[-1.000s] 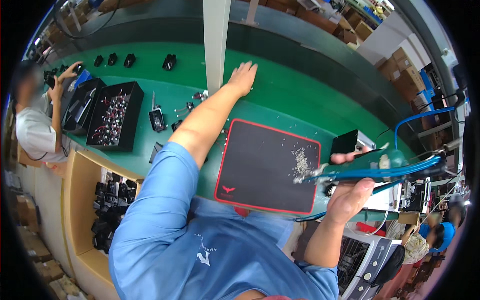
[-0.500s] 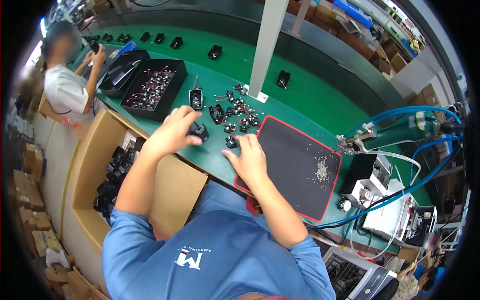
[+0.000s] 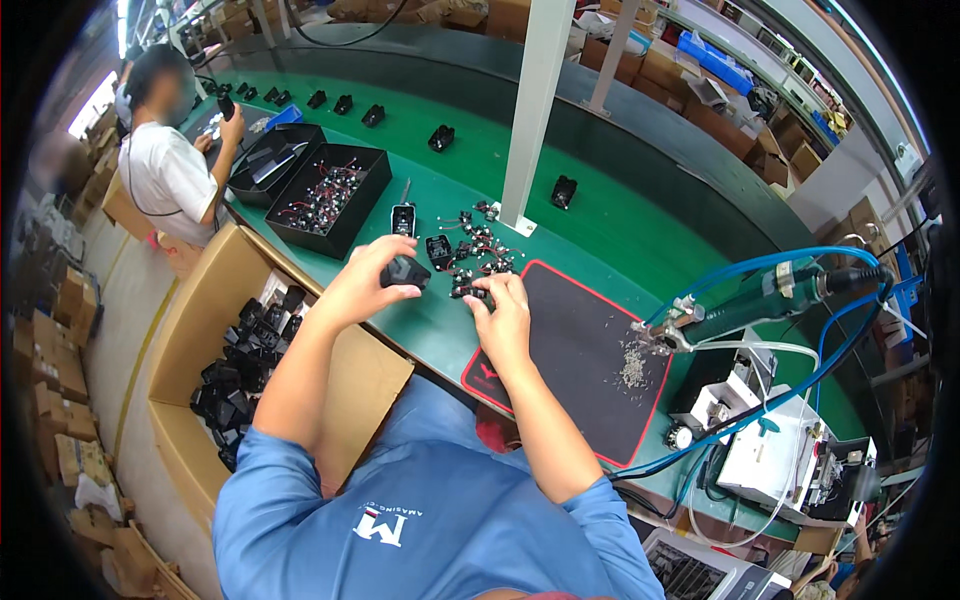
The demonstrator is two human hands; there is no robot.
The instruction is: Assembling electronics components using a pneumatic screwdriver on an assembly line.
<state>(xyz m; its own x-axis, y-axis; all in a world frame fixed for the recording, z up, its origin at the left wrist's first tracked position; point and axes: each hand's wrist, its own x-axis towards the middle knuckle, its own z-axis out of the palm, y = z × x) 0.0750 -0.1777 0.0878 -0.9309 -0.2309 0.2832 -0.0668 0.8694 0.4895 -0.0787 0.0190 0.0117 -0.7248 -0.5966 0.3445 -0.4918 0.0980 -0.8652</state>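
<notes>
My left hand curls its thumb and fingers around a black plastic housing just above the green bench. My right hand pinches at a small black part with wires, at the near side of a loose heap of similar parts. An open black housing lies between the heap and my left hand. Beyond it stands a light-rimmed black housing with a thin rod sticking up behind it. The fingertips of my right hand partly cover the part they touch.
A red-edged dark mat holds a pile of small screws. Over its right side hangs a green power driver with blue hoses. Left are a black bin of wired parts and a cardboard box of black housings. A co-worker stands far left.
The view has shifted a little, so the bench sits lower. My left fingers have closed around the black housing. The fingertips of my right hand have come together at the small wired part.
</notes>
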